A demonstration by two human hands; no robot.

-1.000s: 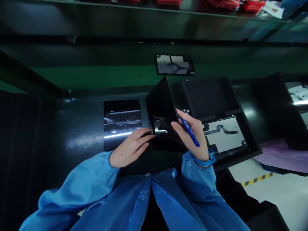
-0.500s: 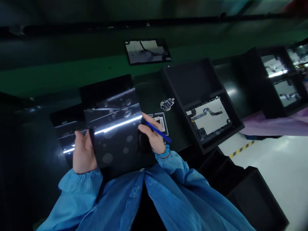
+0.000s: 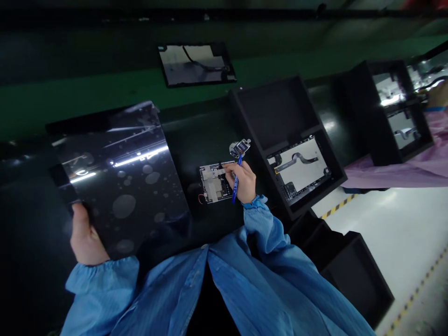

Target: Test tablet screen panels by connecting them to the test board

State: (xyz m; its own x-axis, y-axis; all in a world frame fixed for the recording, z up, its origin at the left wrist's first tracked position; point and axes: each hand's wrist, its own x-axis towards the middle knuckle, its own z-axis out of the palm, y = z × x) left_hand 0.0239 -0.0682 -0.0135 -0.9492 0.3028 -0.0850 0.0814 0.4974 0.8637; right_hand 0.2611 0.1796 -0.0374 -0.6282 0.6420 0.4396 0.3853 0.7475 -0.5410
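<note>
My left hand (image 3: pixel 87 235) grips the lower left edge of a dark, glossy tablet screen (image 3: pixel 119 186) with round bubble-like marks across it; its fingers are hidden beneath. A blue pen (image 3: pixel 237 182) with white lettering is tucked in my right hand (image 3: pixel 245 182), whose fingertips touch the upper right side of a circuit board (image 3: pixel 214 184). Strips of pale tape lie across the board, and a thin red wire loops at its lower left corner. Just beyond my right hand lies a small silvery part (image 3: pixel 241 147) with a dark face.
To the right, a black foam tray (image 3: pixel 250 126) holds an opened tablet (image 3: pixel 301 165) with a flex cable. Another opened tablet (image 3: pixel 196 65) lies on the green strip at the back. Stacked trays (image 3: pixel 357 275) stand lower right. A co-worker's pink sleeve (image 3: pixel 388 165) shows at far right.
The screen has moved left in my left hand. My right hand has left the screen's right edge and now touches the circuit board, where a barcode label showed before.
</note>
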